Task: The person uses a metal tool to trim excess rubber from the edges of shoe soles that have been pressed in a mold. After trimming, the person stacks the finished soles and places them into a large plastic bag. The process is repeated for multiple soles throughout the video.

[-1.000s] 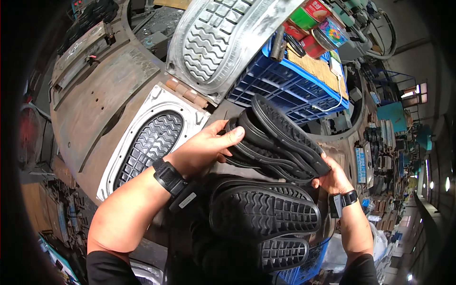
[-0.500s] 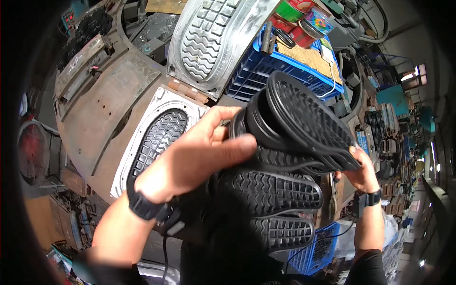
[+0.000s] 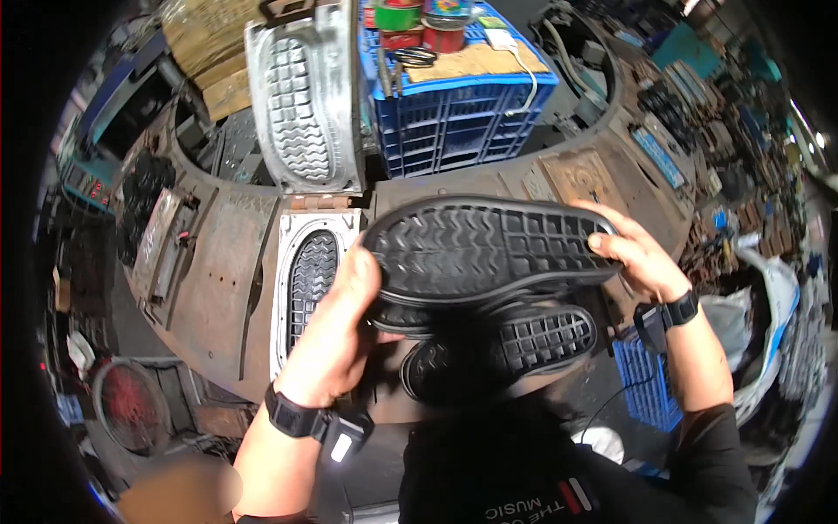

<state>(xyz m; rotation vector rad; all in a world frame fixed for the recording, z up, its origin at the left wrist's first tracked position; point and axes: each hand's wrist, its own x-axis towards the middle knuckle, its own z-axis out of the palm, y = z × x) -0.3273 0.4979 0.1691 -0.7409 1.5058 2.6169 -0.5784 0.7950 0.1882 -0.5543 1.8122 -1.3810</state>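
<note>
A black rubber shoe sole lies level between my hands, its treaded face up, with wavy ridges at the left and square blocks at the right. My left hand grips its left end, thumb on top. At the right end my right hand is closed round the edge, thumb pressed on the tread. Under it shows the edge of at least one more sole. Lower down, another black sole rests on the table, partly in shadow. Left of the held sole is the metal mould's lower half, partly behind my left hand.
The mould's upper half stands upright on its hinge. Beside it a blue crate carries tins, a cable and a white plug. The round metal table curves around. A second blue crate stands low at the right.
The held soles have gone from tilted and fanned apart to level and stacked together. My left hand has moved onto the left end. The view has turned, so the mould appears more upright.
</note>
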